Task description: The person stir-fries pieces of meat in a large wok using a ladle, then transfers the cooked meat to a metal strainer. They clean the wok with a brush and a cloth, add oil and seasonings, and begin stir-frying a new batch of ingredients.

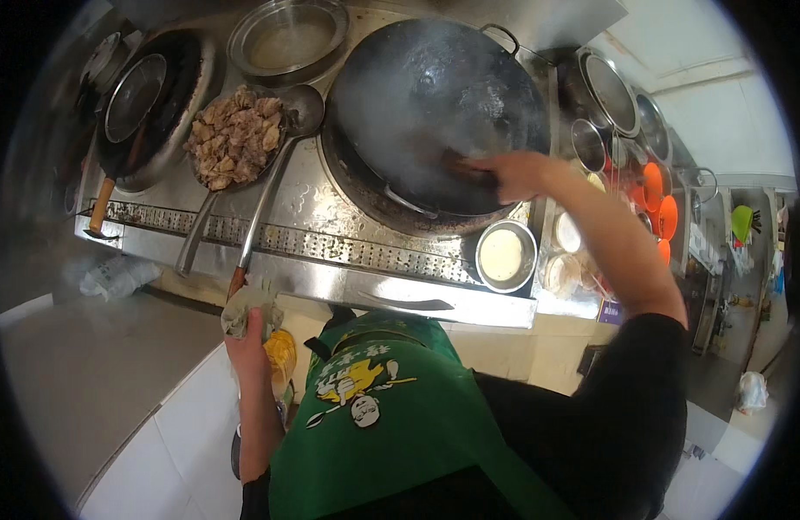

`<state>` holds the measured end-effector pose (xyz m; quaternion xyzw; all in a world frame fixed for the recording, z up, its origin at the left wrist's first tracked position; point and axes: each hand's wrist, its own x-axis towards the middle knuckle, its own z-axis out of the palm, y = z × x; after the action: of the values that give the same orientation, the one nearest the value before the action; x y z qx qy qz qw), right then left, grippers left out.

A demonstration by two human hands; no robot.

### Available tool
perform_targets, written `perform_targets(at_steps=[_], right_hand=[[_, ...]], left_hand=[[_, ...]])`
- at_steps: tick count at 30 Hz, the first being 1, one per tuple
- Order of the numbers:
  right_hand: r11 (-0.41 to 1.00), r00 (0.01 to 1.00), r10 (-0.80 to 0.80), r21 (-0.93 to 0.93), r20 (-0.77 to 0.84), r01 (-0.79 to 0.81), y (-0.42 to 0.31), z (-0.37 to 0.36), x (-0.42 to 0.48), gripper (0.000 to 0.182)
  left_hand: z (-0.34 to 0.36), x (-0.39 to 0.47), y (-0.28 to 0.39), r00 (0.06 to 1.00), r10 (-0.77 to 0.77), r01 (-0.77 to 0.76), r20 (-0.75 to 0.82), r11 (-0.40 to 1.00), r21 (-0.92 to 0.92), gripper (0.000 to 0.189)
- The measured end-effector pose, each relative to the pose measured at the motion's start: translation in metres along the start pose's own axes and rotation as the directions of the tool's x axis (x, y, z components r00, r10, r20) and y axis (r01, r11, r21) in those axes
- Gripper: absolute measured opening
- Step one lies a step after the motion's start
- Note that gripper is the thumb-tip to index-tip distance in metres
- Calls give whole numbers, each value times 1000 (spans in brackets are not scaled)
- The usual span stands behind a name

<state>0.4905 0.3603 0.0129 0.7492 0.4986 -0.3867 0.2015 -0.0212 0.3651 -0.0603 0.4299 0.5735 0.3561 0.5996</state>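
Observation:
My right hand (520, 175) is over the near right part of a large black wok (439, 84), closed round a dark brown implement (462, 162) whose far end is lost in steam. My left hand (247, 331) holds a crumpled greyish-green cloth (250, 309), just at the wooden handle end of a long metal ladle (263, 201). The ladle's bowl rests on the steel stove top near the wok's left side. Left of it, a strainer or skimmer heaped with chunks of browned meat (234, 140) lies with its handle over the stove's front edge.
A metal bowl of pale yellow liquid (501, 255) stands by the wok's near right side. Behind the meat is a basin of cloudy water (289, 39). A second wok (156, 104) with a wooden-handled strainer sits far left. Orange containers (660, 201) and jars crowd the right.

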Motion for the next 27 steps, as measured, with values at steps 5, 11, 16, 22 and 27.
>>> perform_targets(at_steps=[5,11,16,22,27], right_hand=[[983,957,163,119,-239,-138,-7,-36,-19,74],[980,975,-181,-56,125,189,-38,0,-47,75],[974,981,193,130,-37,-186,-26,-42,-31,76],[899,987,-95,-437,-130,29,-20,20,-51,77],[987,937,158,34,-311,-155,-13,4,1,78]], left_hand=[[19,4,15,993,-18,19,119,1000,-8,39],[12,0,15,996,-12,16,84,998,-56,40],[19,9,9,996,12,-14,91,1000,21,40],[9,1,10,999,-19,18,50,999,26,39],[24,2,28,989,16,-12,149,1000,-29,45]])
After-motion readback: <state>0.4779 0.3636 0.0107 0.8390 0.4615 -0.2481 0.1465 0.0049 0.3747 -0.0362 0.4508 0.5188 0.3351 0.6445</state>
